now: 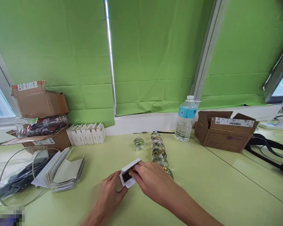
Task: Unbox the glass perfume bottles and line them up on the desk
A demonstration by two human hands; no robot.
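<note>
The small white box (129, 184) sits between the 2 hands, over the near middle of the table (191, 191). The left hand (111, 189) grips its left side firmly, fingers curled round the wall. The right hand (148, 177) comes in from the right, its thumb and fingers drawn narrow at the open mouth; whether they pinch something there I cannot tell, though a small yellowish spot (130, 172) shows at the thumb.

The relation that matters is mouth to fingertips: the dark opening faces up, directly left of the right thumb, so the right hand is nearer to it. The flap (130, 165) slants from near left to far right; the box's depth is foreshortened, leaving its long axis unclear. Just right and far of the right hand runs a row of glass ornaments (159, 159); 1 separate ornament (138, 143) stands beyond the box.
</note>
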